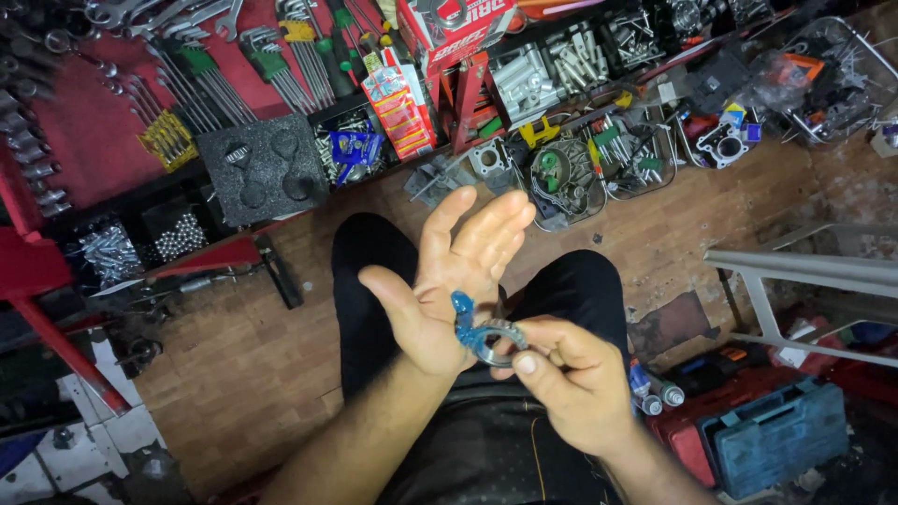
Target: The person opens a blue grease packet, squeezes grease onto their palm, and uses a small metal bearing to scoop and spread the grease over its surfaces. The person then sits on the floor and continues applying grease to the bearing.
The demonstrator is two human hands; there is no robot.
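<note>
left hand (447,281) palm up, fingers spread flat, gripping nothing. right hand (561,374) pinches one metal ring (500,341) between thumb and fingers, ring resting against heel of left palm. one blue blob (463,313) on ring and palm, touching both. two black-trousered knees (374,271) below hands, over brick floor (234,355). one teal tool case (776,435) at right, two small tubes (655,393) just beside it. one grey foam tray (267,168) among wrench racks.
</note>
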